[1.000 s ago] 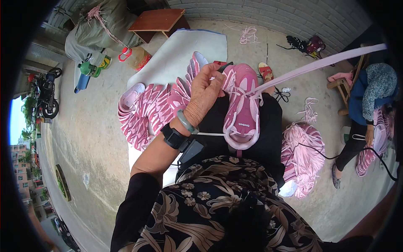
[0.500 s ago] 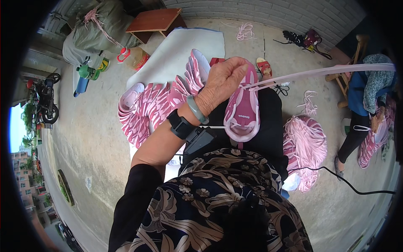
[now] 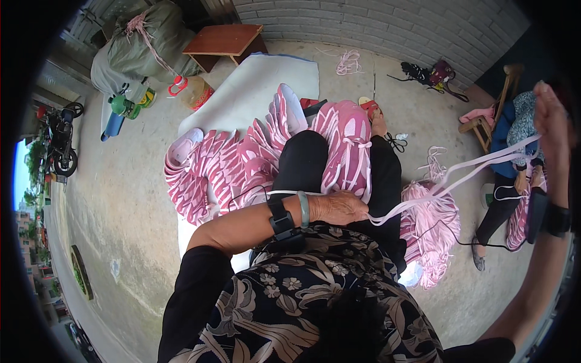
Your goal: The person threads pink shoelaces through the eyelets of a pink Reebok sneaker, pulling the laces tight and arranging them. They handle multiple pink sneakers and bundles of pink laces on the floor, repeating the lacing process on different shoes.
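A pink and white shoe upper (image 3: 353, 134) lies lengthwise between my black-trousered legs, with lace strands across its front. At its near end, my left hand (image 3: 339, 208) is closed, with the pale pink shoelace (image 3: 493, 158) coming out at its fingertips. Two slack strands run from there up to the right. My raised right hand (image 3: 552, 118) is closed at their far end, close to the view's right edge. Its fingers are partly blurred. The left hand hides part of the upper's near end.
A curved row of shoe uppers (image 3: 209, 163) lies to the left. A bundle of pink laces (image 3: 431, 221) lies right of my leg. A white sheet (image 3: 254, 81), an oil jug (image 3: 192, 92) and a wooden stool (image 3: 224, 41) are farther off. Another person (image 3: 514, 139) sits at right.
My left hand has moved from the shoe upper's far end to its near end. My right hand has come into view at right, and the taut lace now hangs slack.
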The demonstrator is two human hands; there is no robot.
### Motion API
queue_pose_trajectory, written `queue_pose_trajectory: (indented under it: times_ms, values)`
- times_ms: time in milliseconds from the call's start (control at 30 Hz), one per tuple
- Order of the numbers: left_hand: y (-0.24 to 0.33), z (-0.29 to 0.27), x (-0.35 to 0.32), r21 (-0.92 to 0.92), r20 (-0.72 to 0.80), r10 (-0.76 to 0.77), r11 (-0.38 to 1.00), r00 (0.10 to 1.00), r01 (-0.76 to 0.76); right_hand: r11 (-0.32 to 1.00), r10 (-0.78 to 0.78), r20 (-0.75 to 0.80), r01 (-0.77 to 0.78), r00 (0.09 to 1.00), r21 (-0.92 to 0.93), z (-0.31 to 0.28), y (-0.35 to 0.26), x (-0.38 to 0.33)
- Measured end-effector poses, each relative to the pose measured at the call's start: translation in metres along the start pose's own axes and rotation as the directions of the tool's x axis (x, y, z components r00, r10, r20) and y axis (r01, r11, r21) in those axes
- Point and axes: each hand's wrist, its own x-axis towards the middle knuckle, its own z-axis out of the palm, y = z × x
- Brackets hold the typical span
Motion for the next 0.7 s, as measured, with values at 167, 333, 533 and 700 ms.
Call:
queue_pose_trajectory:
  times_ms: [167, 333, 533, 700]
  values:
    - [0.013, -0.012, 0.001, -0.061, -0.055, -0.07, 0.996, 0.996, 0.067, 0.944, 0.279, 0.113, -0.294, 0.954, 0.152, 0.213, 0.208, -0.032]
    - [0.009, -0.009, 0.0, -0.069, -0.049, -0.049, 0.997, 0.998, 0.045, 0.968, 0.199, 0.009, -0.199, 0.98, 0.153, 0.285, 0.261, -0.021]
    - [0.008, -0.006, 0.002, -0.054, -0.099, -0.03, 0.998, 0.995, 0.024, 1.0, 0.016, -0.175, -0.02, 0.984, -0.022, 0.31, 0.279, -0.006]
    - [0.009, -0.008, 0.001, -0.095, -0.117, -0.035, 0.995, 0.992, 0.024, 0.997, -0.035, -0.15, 0.044, 0.988, 0.059, 0.31, 0.271, -0.006]
